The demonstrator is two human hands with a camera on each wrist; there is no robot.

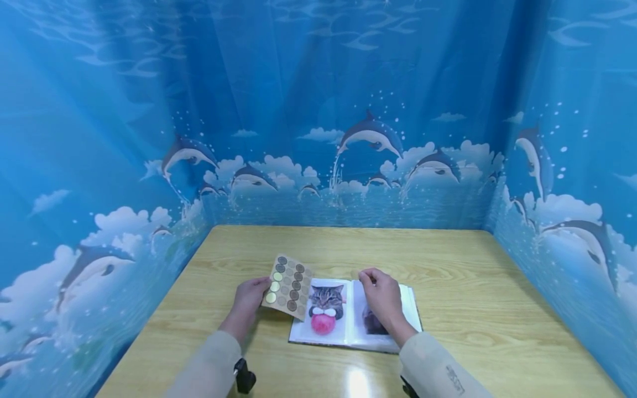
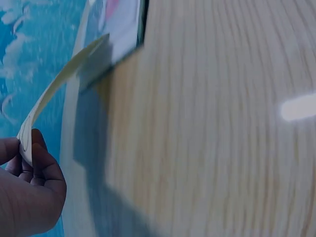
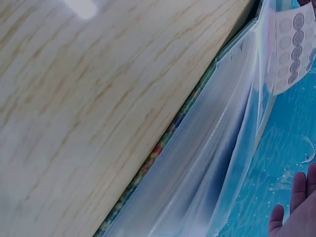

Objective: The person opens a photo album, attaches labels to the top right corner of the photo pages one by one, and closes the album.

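"What is your left hand on?"

"My left hand point(image 1: 247, 301), just left of the album, pinches the edge of a thin tan sheet point(image 1: 288, 284) between thumb and curled fingers. It carries rows of round stickers: three gold, many dark brown, others pale."

"And where does it sit?"

"I hold it raised off the table, slightly bent, at the left side of the white-paged photo album point(image 1: 348, 331) with clear plastic sleeves. From the head camera its right edge overlaps the album's upper left corner."

"Your right hand?"

"My right hand point(image 1: 385, 301) is over the album's right page. My thumb and index tips come close together near its far edge, beside a tiny tan patch point(image 1: 355, 274); I can't tell whether I pinch that. The right wrist view shows my other fingers fairly straight, the smallest apart."

"What do the pages show?"

"On the album's left page, a grey tabby cat picture point(image 1: 325, 309) with a pink ball; on its right page, a dark picture point(image 1: 373, 325) partly behind my hand."

"And around it?"

"Under the album, a pale yellow wood-grain table point(image 1: 497, 320); beyond it, a blue curtain point(image 1: 293, 72) printed with leaping dolphins."
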